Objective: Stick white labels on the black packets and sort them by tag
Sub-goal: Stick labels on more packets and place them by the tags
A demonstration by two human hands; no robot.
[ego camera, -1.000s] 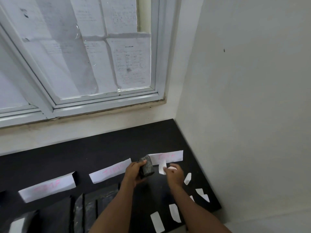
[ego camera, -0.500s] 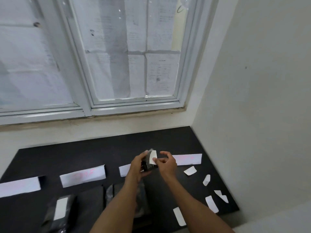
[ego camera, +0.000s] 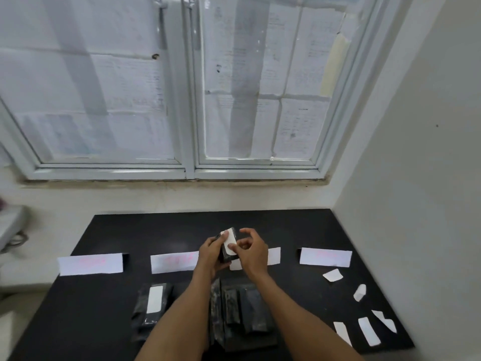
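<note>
Black table (ego camera: 286, 230) under window, paper tags (ego camera: 89, 263) in a row across it, packet pile (ego camera: 250, 308) at near edge, loose labels (ego camera: 367, 334) lying right. Left hand (ego camera: 212, 252) grips one black packet (ego camera: 225, 255) upright above the middle tags. Right hand (ego camera: 253, 256) thumb presses white label (ego camera: 229, 242) onto its face, other fingers loose, holding nothing.

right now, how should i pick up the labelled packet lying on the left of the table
Take it by its two long edges near the middle, coming down from above, likely with the left hand once it is free. The packet lies flat, label up, its length running away from you, so its narrow width fits between thumb and fingers.
</note>
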